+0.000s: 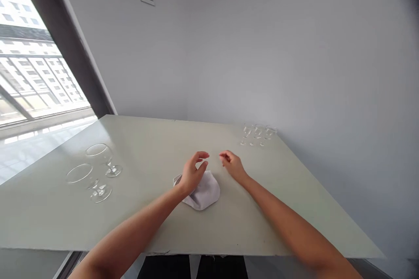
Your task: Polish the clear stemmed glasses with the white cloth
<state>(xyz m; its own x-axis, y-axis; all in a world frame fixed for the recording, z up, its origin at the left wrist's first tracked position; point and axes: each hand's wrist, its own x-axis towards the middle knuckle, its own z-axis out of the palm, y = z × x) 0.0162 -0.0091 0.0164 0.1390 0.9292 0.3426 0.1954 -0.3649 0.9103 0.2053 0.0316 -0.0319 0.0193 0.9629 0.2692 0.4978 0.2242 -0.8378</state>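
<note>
Over a crumpled pale cloth (207,191) at the middle of the table, my left hand (194,172) is open, its thumb and fingers apart and nothing visible between them. Part of the cloth lies hidden beneath that hand and wrist. My right hand (231,163) hovers or rests just to the right of the cloth, fingers curled inward; whether anything is inside them is hidden. The two hands do not touch each other.
Two stemmed glasses lie on their sides at the left, one nearer (100,192) and one farther (113,171). Several small clear glasses (258,131) stand at the back right by the wall. The pale table (147,139) has its front edge close to my body.
</note>
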